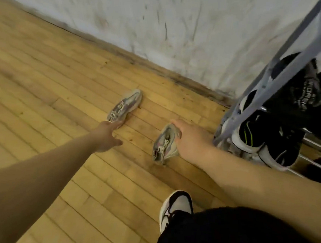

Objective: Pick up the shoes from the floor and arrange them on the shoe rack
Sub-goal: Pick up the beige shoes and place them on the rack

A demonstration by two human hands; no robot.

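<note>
Two grey and lilac sneakers lie apart on the wooden floor. The far sneaker (126, 107) points toward the wall; my left hand (107, 136) reaches to its heel with straight fingers, the fingertips touching it. The near sneaker (163, 144) lies beside the rack, and my right hand (187, 140) has its fingers curled over its heel end. The grey metal shoe rack (283, 70) stands at the right against the wall.
Black sneakers with white soles (264, 139) and other dark shoes fill the rack's rails. A scuffed white wall (161, 27) runs along the back. My own foot in a black and white sneaker (177, 207) stands at the bottom centre.
</note>
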